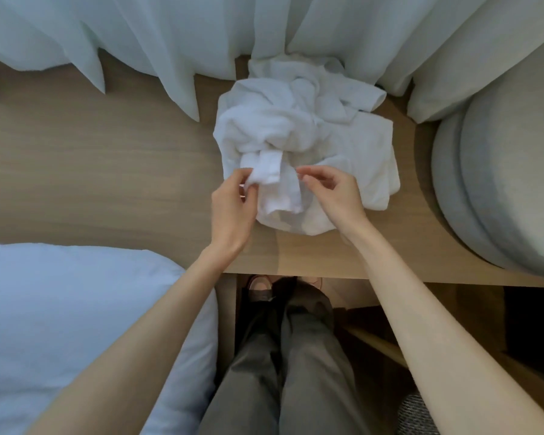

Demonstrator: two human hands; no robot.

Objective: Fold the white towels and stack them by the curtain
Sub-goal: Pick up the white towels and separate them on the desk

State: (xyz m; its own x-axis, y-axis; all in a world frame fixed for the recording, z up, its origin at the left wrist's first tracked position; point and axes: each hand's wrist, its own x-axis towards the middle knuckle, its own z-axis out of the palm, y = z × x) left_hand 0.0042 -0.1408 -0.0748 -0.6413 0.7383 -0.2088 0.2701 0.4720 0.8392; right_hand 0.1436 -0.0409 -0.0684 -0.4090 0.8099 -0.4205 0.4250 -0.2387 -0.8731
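Bare surface (91, 183) lies wide at 9 o'clock of the towel heap (311, 127), giving room to pass. At 12 o'clock the curtain (170, 42) meets the heap's far edge. A grey cushion (500, 183) walls off 3 o'clock, and a white pillow (76, 324) crowds 8 o'clock.

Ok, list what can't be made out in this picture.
Head view only:
- Number of towels in the towel pile: crumpled layers cover each other.
- Left hand fingertips: buried in the fold it pinches.
- Right hand: its curled fingers hide whether it holds cloth.
- Pile's far edge: lost against the curtain, white on white.
- Shoes: mostly behind the table edge.
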